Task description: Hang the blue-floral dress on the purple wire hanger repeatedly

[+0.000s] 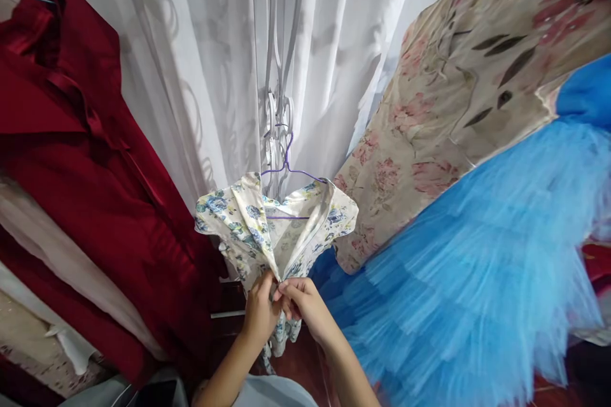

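Note:
A white dress with blue flowers (245,222) hangs in front of me on a thin purple hanger (287,165). Its V-shaped neckline is open at the top, and its two front edges come together where my hands are. My left hand (261,299) pinches the left front edge at the bottom of the neckline. My right hand (300,300) pinches the other edge, with thumb and forefinger meeting close to the left fingertips. Any small fastener between the fingers is too small to make out. Below my hands the skirt of the dress hangs down.
White curtains (205,44) and a white hooked stand (272,111) are behind the dress. Dark red garments (90,165) hang close on the left. At the right are a beige floral garment (420,120) and a blue tulle dress (458,267). The reddish floor (305,365) shows below.

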